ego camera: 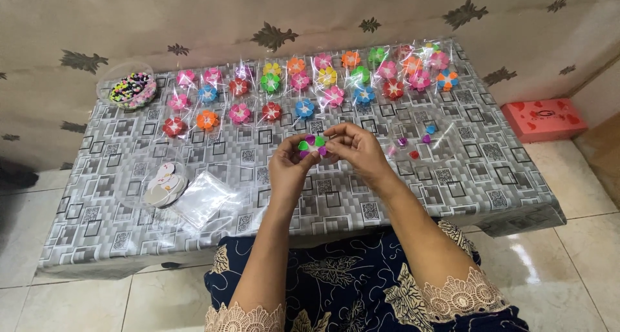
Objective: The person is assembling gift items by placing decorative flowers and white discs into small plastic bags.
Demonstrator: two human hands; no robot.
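1. Hands meet over the middle of the table [452, 177], just in front of the rows of wrapped flowers [303, 90] – the left hand [289, 167] and right hand [358, 148] both have their fingertips pressed together on one small flower [312, 146], held clear of the tabletop.
2. To do this well, I judge the left hand should keep the white centre steady while the right presses each petal flat and evenly spaced – a light pinch, so the petals don't buckle.
3. Held flower: a white middle ringed with green and purple petals, partly hidden by the fingers.
4. Loose petals [413, 141] lie to the right of the flower.
5. White discs [165, 183] and clear bags [203, 199] lie to its left; a bead tub [132, 90] sits far left.
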